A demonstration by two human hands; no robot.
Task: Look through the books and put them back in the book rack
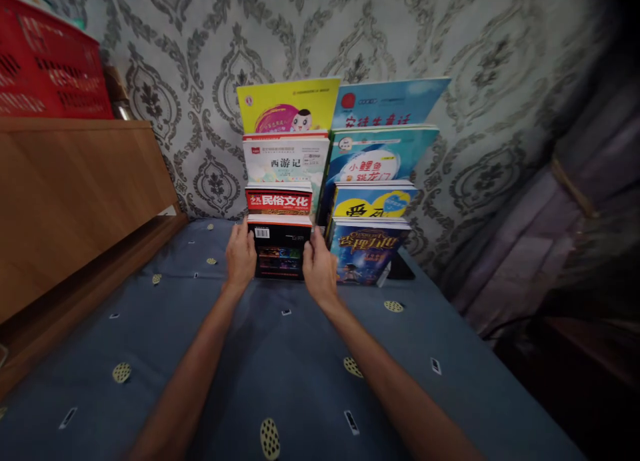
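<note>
Two rows of upright books lean against the patterned wall on a blue bedsheet (280, 361). The front book of the left row is a black book with a barcode (280, 251). My left hand (241, 255) grips its left edge and my right hand (319, 266) grips its right edge, fingers closed on it. Behind it stand a red-banded book (279, 199), a pale book (286, 159) and a yellow book (287, 105). The right row starts with a dark blue fantasy book (363, 253), with blue and yellow books behind it.
A wooden headboard (65, 194) runs along the left, with a red crate (47, 67) on top. Grey damask wallpaper (210, 67) backs the books. Dark curtain folds (560, 214) hang at the right beside the bed edge.
</note>
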